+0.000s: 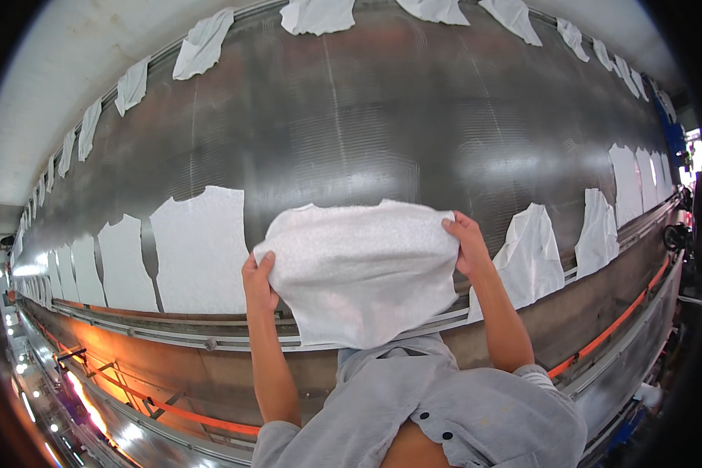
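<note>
A white cut fabric panel hangs between my two hands, its upper edge stretched sideways and its lower part draping over the near rail of the table. My left hand pinches the panel's left edge, thumb on top. At the opposite upper corner, my right hand grips the cloth between thumb and fingers. Just left of the held piece, another white fabric panel lies flat on the long grey metal table. A crumpled white panel rests to the right, beyond my right forearm.
Several more white panels line the near edge on the left, and others lie on the right. Along the far edge, several white pieces hang or lie folded. A metal rail borders the table; an orange strip runs below it.
</note>
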{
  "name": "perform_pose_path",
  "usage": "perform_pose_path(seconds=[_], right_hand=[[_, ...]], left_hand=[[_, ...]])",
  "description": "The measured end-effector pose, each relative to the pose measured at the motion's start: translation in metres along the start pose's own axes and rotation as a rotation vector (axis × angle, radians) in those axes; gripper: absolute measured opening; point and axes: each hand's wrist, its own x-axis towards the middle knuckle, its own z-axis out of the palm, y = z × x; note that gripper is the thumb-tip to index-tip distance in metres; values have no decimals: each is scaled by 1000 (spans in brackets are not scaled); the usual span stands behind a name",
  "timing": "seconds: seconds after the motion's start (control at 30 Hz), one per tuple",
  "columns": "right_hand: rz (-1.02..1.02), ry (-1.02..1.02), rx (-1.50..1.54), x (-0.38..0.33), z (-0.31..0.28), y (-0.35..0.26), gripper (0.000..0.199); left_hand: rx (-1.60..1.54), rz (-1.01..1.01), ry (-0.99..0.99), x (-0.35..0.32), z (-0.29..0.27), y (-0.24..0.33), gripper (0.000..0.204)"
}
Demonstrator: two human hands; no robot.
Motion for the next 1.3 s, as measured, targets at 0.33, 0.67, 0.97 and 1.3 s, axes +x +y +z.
perform_pose_path(seconds=[0.33, 0.67, 0.97, 1.3], right_hand=[[-197, 41, 39, 72, 46, -18, 12], [-258, 326, -273, 117, 28, 38, 12], [-239, 317, -266, 106, 5, 49, 8], [-223, 327, -255, 97, 4, 57, 7]], left_hand=[[-26, 69, -93, 97, 21, 38, 27], [228, 49, 182, 149, -25, -45, 15], [185, 5, 181, 138, -33, -55, 14], [182, -27, 189, 130, -36, -61, 13]])
